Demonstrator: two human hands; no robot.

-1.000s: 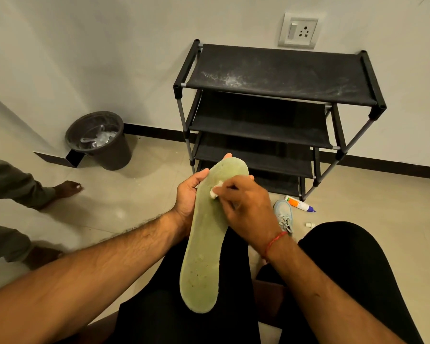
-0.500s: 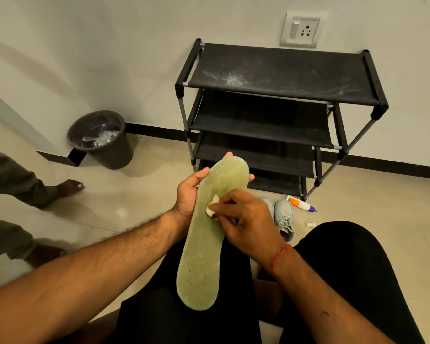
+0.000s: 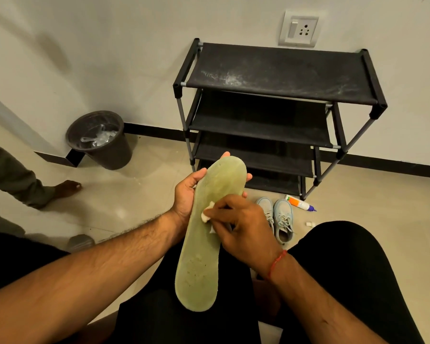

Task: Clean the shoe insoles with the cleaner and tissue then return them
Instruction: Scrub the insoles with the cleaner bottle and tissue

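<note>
Round dark bin [image 3: 102,155] at wall: clear plastic scraps [image 3: 97,139] inside. Left hand [image 3: 186,193] grips flat, speckled yellow-green insole [image 3: 204,256] over lap. Right hand [image 3: 243,228] pinches white tissue wad [image 3: 207,214] against insole's middle.

The left grip [image 3: 185,194] holds a pale green insole [image 3: 199,269] near its upper end, thumb on the left edge, fingertips showing past the right edge; the right grip [image 3: 243,225] pinches a small white tissue [image 3: 207,212] against the insole's middle; on the floor [image 3: 139,209] beyond, light blue shoes [image 3: 277,217] lie just beside a cleaner bottle [image 3: 299,202], before a black shoe rack [image 3: 278,75]; a dark bin [image 3: 102,142] stands further left.
</note>
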